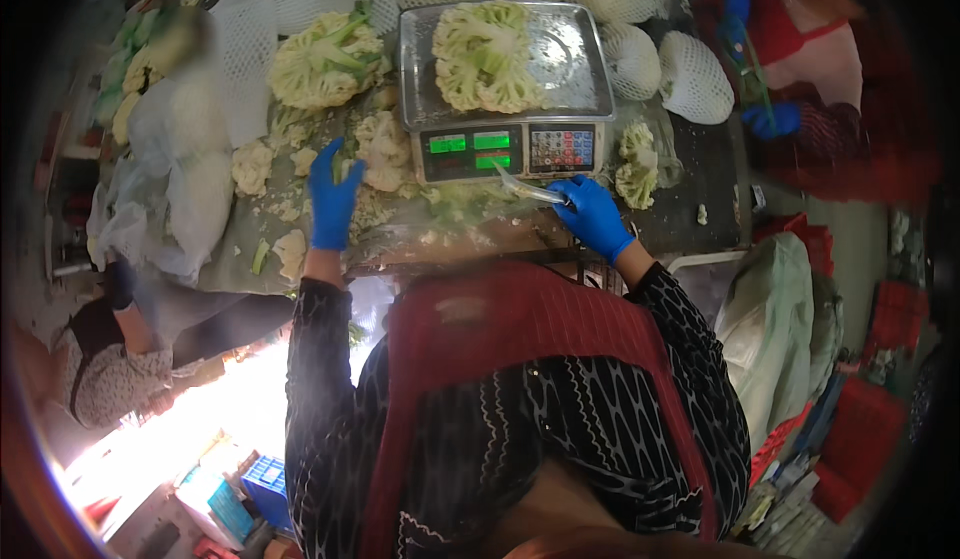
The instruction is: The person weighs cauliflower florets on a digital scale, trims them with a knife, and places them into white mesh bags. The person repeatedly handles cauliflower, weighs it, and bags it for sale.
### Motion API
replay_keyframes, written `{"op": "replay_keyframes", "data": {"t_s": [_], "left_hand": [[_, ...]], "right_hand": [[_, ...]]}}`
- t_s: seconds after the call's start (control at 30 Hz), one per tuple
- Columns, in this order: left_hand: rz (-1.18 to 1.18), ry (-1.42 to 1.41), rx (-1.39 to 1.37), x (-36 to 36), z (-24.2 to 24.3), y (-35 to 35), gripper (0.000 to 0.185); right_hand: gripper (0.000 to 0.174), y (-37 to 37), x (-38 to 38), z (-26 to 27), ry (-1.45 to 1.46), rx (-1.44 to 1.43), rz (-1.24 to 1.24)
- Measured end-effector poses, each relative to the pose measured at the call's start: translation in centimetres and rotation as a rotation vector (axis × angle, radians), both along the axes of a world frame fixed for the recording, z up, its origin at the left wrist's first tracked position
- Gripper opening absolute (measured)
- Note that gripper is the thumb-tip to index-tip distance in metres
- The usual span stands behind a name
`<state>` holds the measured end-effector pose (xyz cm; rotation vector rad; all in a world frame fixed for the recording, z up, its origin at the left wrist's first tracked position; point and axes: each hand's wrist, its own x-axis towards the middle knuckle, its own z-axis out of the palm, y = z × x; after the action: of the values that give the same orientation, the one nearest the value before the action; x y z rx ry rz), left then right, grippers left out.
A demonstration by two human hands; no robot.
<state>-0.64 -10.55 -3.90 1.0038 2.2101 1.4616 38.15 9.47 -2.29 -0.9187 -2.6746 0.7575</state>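
My right hand point(595, 215), in a blue glove, grips a knife point(529, 189) whose blade points left, just in front of the digital scale point(508, 155). A cut cauliflower head point(487, 56) lies on the left part of the scale's metal pan point(574, 94). To the left, my gloved left hand point(334, 197) is held with thumb and fingers apart and nothing visible between them. Close beside it are a cauliflower piece point(382, 150) and small florets point(252, 167). A larger cauliflower head point(328, 62) sits behind that hand, left of the scale.
Cauliflowers in white foam netting point(696, 77) line the back and right of the scale. Another cauliflower piece point(637, 165) lies right of it. Plastic bags point(184, 184) cover the table's left side. A co-worker's gloved hand point(772, 119) is at the right; another person's arm point(135, 326) is at left.
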Motion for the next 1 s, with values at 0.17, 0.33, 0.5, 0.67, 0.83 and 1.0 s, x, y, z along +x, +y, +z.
{"op": "replay_keyframes", "data": {"t_s": [0.17,0.33,0.5,0.67,0.83,1.0], "left_hand": [[-0.071,0.372,-0.275,1.5,-1.8,5.1,0.064],[0.109,-0.266,0.097,-4.0,-4.1,2.9,0.053],[0.408,-0.061,0.08,-11.3,-7.2,-1.3,0.064],[0.134,0.456,-0.223,-13.3,-7.0,-0.6,0.072],[0.349,0.555,-0.095,-11.5,-0.5,-0.1,0.056],[0.298,0.115,0.284,-8.8,3.1,0.1,0.042]], "right_hand": [[0.025,0.5,0.9,0.0,-0.023,0.131,0.023],[0.035,0.7,-0.1,-2.4,-0.077,0.172,0.07],[0.045,-0.5,2.0,-3.1,0.072,0.152,0.041],[0.038,-2.1,7.4,-1.8,0.35,0.048,-0.341],[0.023,-0.3,22.6,-1.8,0.978,-0.248,-1.04],[0.015,-1.8,34.0,-4.6,0.184,-0.559,-1.322]]}}
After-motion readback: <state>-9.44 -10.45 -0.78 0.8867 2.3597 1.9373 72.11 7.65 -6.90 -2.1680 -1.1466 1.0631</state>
